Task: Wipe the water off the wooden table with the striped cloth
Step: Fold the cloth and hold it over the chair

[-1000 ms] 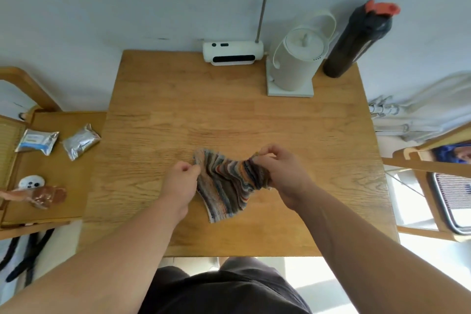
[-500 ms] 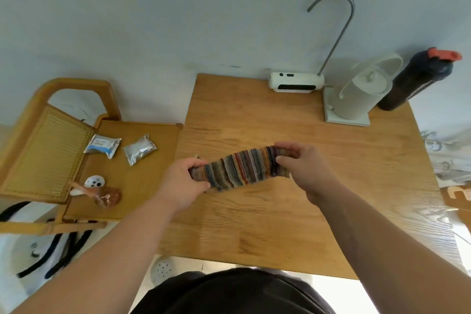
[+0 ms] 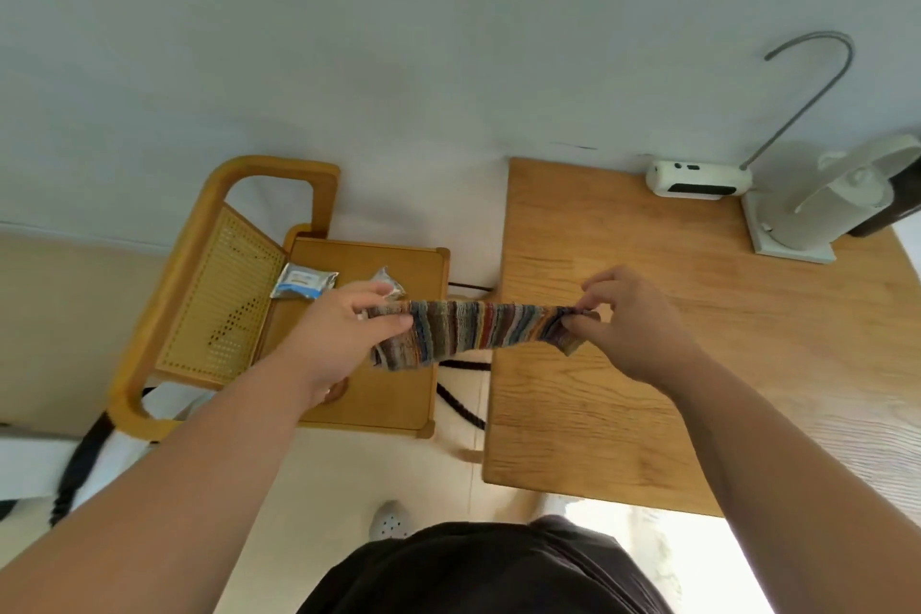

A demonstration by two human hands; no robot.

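1. Head view: the striped cloth [image 3: 473, 332] is held up in the air, pulled into a band between the two hands.
2. Its long axis runs left to right. The stripes cross it from far to near, and the lower edge sags a little.
3. The cloth's left end lies over the small wooden side table [image 3: 393, 404]. Its right end lies over the left edge of the wooden table [image 3: 697, 379], so it spans the gap between the two.
4. The left hand [image 3: 344, 339] pinches the left end, with the thumb on the near face and the curled fingers behind.
5. The right hand [image 3: 633, 329] pinches the bunched right end between thumb and forefinger, and its other fingers are bent above it.
6. The side table has a raised rim like a tray. At its far left lie a blue-and-white packet [image 3: 304, 283] and, just beside it, a silver foil packet [image 3: 389, 280] partly hidden by the left hand.
7. A chair with a cane back [image 3: 224, 304] stands against the side table's left side.
8. At the wooden table's far right, a white kettle [image 3: 837, 209] stands on its base with the lid on, so what it holds cannot be seen.
9. Just left of the kettle sits a white device [image 3: 697, 178] with a curved grey tube rising from it.
10. A dark bottle [image 3: 897, 199] stands at the right edge of the frame, behind the kettle.
11. A black cable [image 3: 458, 401] lies on the floor between the two tables.
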